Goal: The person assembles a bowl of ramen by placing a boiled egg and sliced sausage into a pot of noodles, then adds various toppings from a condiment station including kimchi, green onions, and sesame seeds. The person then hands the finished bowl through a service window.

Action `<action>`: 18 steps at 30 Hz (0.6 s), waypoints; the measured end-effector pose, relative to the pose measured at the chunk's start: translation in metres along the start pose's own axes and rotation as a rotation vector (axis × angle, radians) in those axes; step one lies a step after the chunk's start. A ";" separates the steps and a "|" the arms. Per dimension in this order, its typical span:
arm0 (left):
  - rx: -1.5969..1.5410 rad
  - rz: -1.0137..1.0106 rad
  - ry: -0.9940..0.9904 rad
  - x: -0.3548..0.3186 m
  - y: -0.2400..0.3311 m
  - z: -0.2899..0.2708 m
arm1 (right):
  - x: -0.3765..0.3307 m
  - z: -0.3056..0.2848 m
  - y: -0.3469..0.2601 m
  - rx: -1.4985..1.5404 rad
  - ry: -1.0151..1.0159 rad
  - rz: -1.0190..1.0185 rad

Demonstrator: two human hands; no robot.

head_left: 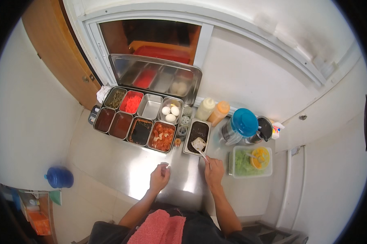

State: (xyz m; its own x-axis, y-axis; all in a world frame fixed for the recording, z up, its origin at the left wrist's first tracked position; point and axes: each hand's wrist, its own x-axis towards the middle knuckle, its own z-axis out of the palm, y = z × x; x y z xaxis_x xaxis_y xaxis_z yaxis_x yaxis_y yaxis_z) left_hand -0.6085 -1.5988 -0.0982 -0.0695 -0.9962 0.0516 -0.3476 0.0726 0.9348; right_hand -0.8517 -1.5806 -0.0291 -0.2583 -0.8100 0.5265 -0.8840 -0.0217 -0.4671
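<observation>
My right hand (214, 171) grips the handle of a white ladle (199, 144) whose bowl hangs over a small steel pan of dark sauce (198, 131). My left hand (159, 177) is closed around a small white object (164, 164) above the steel counter (122, 160). Just beyond my hands sits a steel condiment tray (140, 116) with several compartments: red shreds, chopped greens, dark and brown sauces, an orange-red mix and three white eggs (170, 112). Its hinged lid (155, 77) stands upright behind it.
Two squeeze bottles, one white (205, 108) and one orange (218, 112), stand by the wall. A blue-lidded jug (240, 126) and a dark pot (262, 130) sit to the right, above a clear tub of greens (250, 162) with a yellow cup. A blue water bottle (59, 177) lies on the floor at left.
</observation>
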 end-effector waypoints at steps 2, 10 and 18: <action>0.009 0.000 -0.002 0.000 -0.001 0.000 | -0.006 0.004 0.003 -0.011 -0.003 0.015; -0.022 0.000 -0.016 0.000 -0.006 0.001 | -0.006 0.001 -0.003 0.012 -0.056 0.068; -0.009 0.026 -0.006 -0.001 -0.006 0.002 | -0.005 -0.001 0.005 0.053 0.010 0.016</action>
State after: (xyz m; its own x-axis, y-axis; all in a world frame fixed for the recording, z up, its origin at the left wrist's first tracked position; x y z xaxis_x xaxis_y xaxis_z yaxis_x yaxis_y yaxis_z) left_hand -0.6080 -1.5981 -0.1042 -0.0835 -0.9938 0.0738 -0.3370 0.0978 0.9364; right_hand -0.8552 -1.5761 -0.0339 -0.2762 -0.8046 0.5256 -0.8580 -0.0400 -0.5120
